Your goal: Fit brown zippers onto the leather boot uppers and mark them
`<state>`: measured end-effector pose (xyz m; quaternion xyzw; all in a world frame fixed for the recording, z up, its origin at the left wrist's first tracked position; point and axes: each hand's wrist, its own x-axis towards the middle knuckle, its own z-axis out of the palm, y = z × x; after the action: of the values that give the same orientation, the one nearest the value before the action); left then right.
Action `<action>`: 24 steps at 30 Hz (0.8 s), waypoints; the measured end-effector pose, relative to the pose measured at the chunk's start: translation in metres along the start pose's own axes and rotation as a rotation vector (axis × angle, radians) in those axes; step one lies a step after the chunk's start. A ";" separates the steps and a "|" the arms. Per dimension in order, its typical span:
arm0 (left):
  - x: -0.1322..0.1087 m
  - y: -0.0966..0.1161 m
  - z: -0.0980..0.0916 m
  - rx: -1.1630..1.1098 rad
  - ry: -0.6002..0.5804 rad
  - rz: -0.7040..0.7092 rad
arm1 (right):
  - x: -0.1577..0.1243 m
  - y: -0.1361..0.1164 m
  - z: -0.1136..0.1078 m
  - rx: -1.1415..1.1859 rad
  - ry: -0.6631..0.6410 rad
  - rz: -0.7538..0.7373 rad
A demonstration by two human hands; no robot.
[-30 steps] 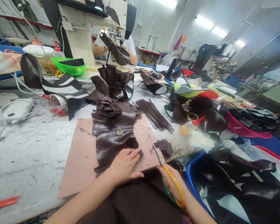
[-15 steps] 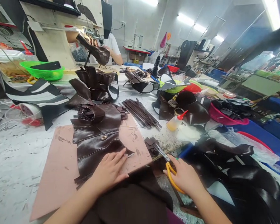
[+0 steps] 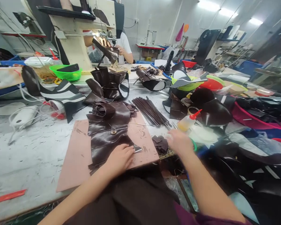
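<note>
My left hand (image 3: pixel 121 156) lies with fingers stretched out on the near right edge of a dark brown leather shoe upper (image 3: pixel 110 134) with a metal eyelet. A pointed, pale-edged tip of the leather shows past its fingertips. The upper rests on a pinkish board (image 3: pixel 75 162). My right hand (image 3: pixel 180 142) is blurred over the table edge, beside small dark leather scraps (image 3: pixel 160 143) and a glue bottle (image 3: pixel 186 122) with a red nozzle. Its fingers are smeared, and I cannot make out what they hold. A bundle of thin dark strips (image 3: pixel 151 111) lies just beyond.
More brown uppers (image 3: pixel 107 84) stand behind the board. A person (image 3: pixel 125 47) works at a sewing machine (image 3: pixel 70 40) at the back. A pink basket (image 3: pixel 257 117) of dark pieces and piled black leather (image 3: pixel 243 175) are on the right. A red strip (image 3: pixel 11 196) lies front left.
My right hand has moved up and forward toward the strips and glue bottle. The yellow-handled scissors it held no longer show clearly. My left hand stays on the upper; the view has turned left.
</note>
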<state>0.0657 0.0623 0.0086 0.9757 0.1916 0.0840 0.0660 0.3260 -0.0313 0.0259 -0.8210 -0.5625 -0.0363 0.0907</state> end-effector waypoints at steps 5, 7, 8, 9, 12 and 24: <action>0.008 0.000 0.000 -0.076 0.098 -0.036 | -0.001 -0.077 0.028 0.267 0.089 -0.883; 0.009 -0.001 0.004 -0.063 0.119 -0.044 | 0.004 -0.086 0.036 0.312 0.045 -0.872; 0.009 -0.001 0.006 -0.054 0.132 -0.050 | 0.006 -0.087 0.039 0.369 0.006 -0.827; 0.009 -0.001 0.009 -0.045 0.148 -0.056 | 0.008 -0.086 0.041 0.437 -0.034 -0.775; 0.010 0.000 0.016 -0.024 0.209 -0.061 | 0.009 -0.080 0.043 0.592 -0.122 -0.677; 0.006 0.001 0.018 -0.081 0.359 0.004 | 0.007 -0.090 0.046 0.773 -0.298 -0.514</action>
<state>0.0752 0.0617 -0.0081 0.9420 0.1947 0.2644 0.0700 0.2430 0.0154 -0.0081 -0.5580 -0.7261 0.2720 0.2957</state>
